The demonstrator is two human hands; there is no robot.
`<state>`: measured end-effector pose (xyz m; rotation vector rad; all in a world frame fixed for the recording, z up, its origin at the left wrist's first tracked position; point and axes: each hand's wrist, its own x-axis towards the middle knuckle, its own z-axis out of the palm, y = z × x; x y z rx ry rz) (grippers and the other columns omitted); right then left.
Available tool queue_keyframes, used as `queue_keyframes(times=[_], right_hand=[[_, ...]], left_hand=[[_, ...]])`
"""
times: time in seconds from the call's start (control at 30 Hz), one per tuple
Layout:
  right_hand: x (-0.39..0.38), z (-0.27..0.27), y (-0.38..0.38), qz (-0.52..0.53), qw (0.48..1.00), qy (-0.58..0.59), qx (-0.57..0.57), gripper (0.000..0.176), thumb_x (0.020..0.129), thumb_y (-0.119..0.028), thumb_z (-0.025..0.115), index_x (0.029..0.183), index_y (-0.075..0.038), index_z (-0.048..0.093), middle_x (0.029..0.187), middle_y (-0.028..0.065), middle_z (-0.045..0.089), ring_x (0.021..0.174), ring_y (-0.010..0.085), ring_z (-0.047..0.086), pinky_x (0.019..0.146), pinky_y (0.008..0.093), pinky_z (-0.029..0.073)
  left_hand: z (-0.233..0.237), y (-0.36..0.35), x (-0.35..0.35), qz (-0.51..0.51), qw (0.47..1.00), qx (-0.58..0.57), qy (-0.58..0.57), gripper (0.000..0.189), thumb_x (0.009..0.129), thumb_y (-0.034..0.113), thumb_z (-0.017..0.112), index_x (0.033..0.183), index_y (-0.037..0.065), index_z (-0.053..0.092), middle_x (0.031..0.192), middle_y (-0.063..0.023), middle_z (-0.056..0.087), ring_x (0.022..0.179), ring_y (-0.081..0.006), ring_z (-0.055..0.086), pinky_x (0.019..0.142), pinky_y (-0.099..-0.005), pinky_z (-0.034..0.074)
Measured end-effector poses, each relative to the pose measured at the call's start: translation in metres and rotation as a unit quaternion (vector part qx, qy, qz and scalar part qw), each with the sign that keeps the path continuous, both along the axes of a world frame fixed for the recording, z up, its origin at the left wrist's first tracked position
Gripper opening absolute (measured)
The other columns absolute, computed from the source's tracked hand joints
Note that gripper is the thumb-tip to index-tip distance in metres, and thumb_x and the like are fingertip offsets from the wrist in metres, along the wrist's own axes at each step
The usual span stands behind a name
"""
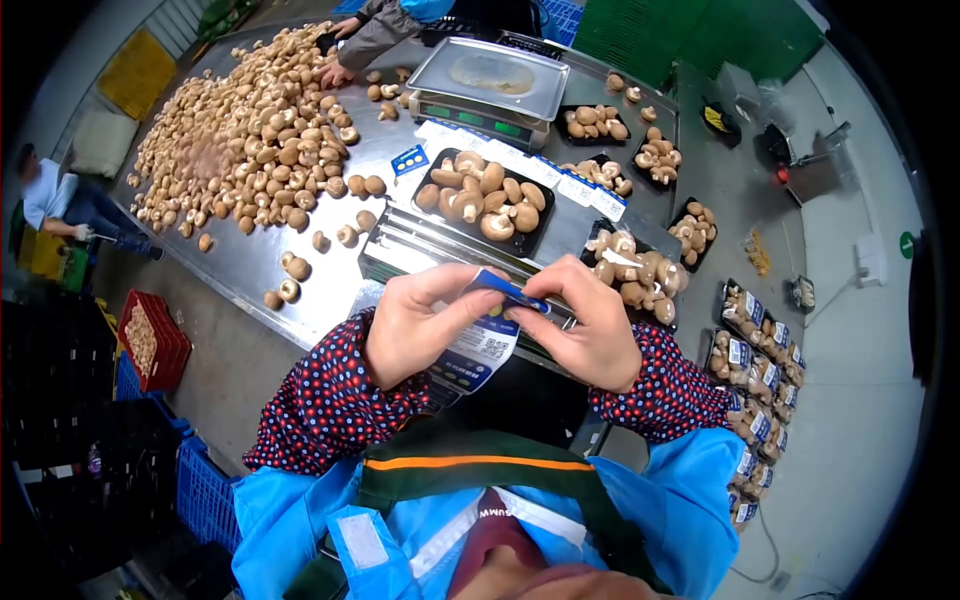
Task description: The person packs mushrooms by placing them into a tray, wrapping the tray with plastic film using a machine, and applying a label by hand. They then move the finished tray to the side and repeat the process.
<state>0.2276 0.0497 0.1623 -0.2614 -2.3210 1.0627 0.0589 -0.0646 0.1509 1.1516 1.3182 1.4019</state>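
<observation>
In front of my chest, my left hand [425, 325] is closed, pinching a blue-and-white printed label [482, 352] with a QR code on it. My right hand [588, 328] is closed too, its thumb and finger gripping the label's folded blue upper end. The rest of the label hangs down between both hands. Just beyond them, a black tray of mushrooms [482, 200] sits on a metal wrapping machine [385, 245], uncovered as far as I can tell. A second mushroom tray [635, 270] lies to the right of my right hand.
A large mushroom heap [250, 130] covers the steel table's left side. Behind the tray stands a scale [490, 85], with a co-worker's hand [335, 73] by the heap. Labelled packs [755, 400] are at right. A red crate [150, 340] and seated person [70, 205] are at left.
</observation>
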Motion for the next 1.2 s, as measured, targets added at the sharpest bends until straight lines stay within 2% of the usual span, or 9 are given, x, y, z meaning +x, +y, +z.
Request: queue_keyframes(times=[0.13,0.37,0.5,0.6,0.7,0.9,1.0,1.03,1.2], right_hand=[[0.000,0.001,-0.004,-0.030,0.998,0.004,-0.061,0.024,0.075,-0.003,0.068,0.095,0.000,0.055,0.087,0.0111,0.058,0.078,0.0205,0.061,0.067,0.0273,0.049],[0.000,0.002,0.001,-0.040,0.994,0.025,0.102,0.029,0.072,0.000,0.066,0.101,-0.004,0.063,0.084,0.0095,0.061,0.079,0.0247,0.060,0.073,0.0331,0.046],[0.003,0.005,0.009,-0.029,0.991,0.042,0.121,0.022,0.070,0.000,0.066,0.092,-0.004,0.063,0.081,0.0078,0.061,0.079,0.0235,0.060,0.075,0.0337,0.046],[0.006,0.014,0.015,-0.022,0.999,-0.016,0.022,0.027,0.073,-0.002,0.067,0.099,0.000,0.058,0.093,0.0124,0.058,0.083,0.0245,0.060,0.073,0.0319,0.048],[0.002,0.002,0.021,0.001,0.997,-0.017,-0.071,0.029,0.074,-0.004,0.067,0.101,0.001,0.059,0.093,0.0130,0.058,0.081,0.0244,0.060,0.070,0.0299,0.048],[0.002,0.002,0.011,-0.041,0.999,-0.010,0.010,0.017,0.071,0.001,0.067,0.087,-0.001,0.061,0.083,0.0107,0.057,0.074,0.0224,0.060,0.063,0.0286,0.048],[0.001,0.003,0.010,-0.042,0.999,0.005,0.024,0.016,0.072,0.002,0.067,0.085,-0.001,0.059,0.081,0.0103,0.056,0.072,0.0209,0.060,0.062,0.0278,0.048],[0.001,0.003,0.010,-0.041,0.999,0.008,0.020,0.016,0.072,0.002,0.067,0.086,-0.001,0.059,0.081,0.0103,0.057,0.072,0.0207,0.060,0.062,0.0279,0.048],[-0.001,0.005,0.006,-0.052,0.999,0.009,-0.003,0.018,0.074,0.001,0.067,0.091,0.000,0.060,0.084,0.0106,0.058,0.073,0.0202,0.061,0.063,0.0279,0.048]], left_hand=[[-0.001,0.003,-0.003,-0.018,0.986,0.080,0.148,0.019,0.084,0.000,0.058,0.102,0.001,0.064,0.090,-0.0069,0.064,0.082,-0.0114,0.060,0.071,-0.0224,0.047],[0.005,0.006,0.004,0.064,0.956,0.105,0.268,0.012,0.080,0.006,0.063,0.091,0.001,0.064,0.080,-0.0130,0.065,0.070,-0.0224,0.064,0.061,-0.0285,0.049],[0.011,0.007,0.005,0.043,0.969,-0.034,0.240,0.012,0.082,0.010,0.065,0.087,0.000,0.066,0.077,-0.0125,0.065,0.067,-0.0200,0.065,0.061,-0.0248,0.050],[-0.012,0.017,0.010,0.062,0.986,0.073,0.136,0.014,0.082,0.006,0.063,0.095,0.001,0.066,0.079,-0.0110,0.066,0.068,-0.0174,0.065,0.062,-0.0247,0.050],[-0.010,0.022,0.003,-0.008,0.984,0.099,0.147,0.017,0.084,0.001,0.059,0.100,0.000,0.065,0.088,-0.0094,0.066,0.081,-0.0129,0.062,0.071,-0.0240,0.049],[-0.009,0.018,-0.002,-0.047,0.998,0.017,0.034,0.042,0.086,0.005,0.059,0.125,-0.001,0.044,0.096,-0.0071,0.060,0.084,-0.0095,0.057,0.073,-0.0227,0.046],[-0.003,0.020,-0.008,-0.110,0.989,-0.014,0.093,0.038,0.087,0.006,0.059,0.122,-0.002,0.047,0.101,-0.0078,0.060,0.088,-0.0097,0.057,0.075,-0.0217,0.046],[-0.005,0.018,-0.002,-0.080,0.996,0.015,0.046,0.030,0.087,0.007,0.058,0.116,-0.001,0.053,0.102,-0.0082,0.062,0.090,-0.0101,0.058,0.077,-0.0219,0.047],[-0.005,0.018,0.007,0.029,0.982,0.082,0.166,0.018,0.088,0.007,0.056,0.103,-0.001,0.062,0.090,-0.0089,0.067,0.080,-0.0112,0.063,0.072,-0.0226,0.050]])
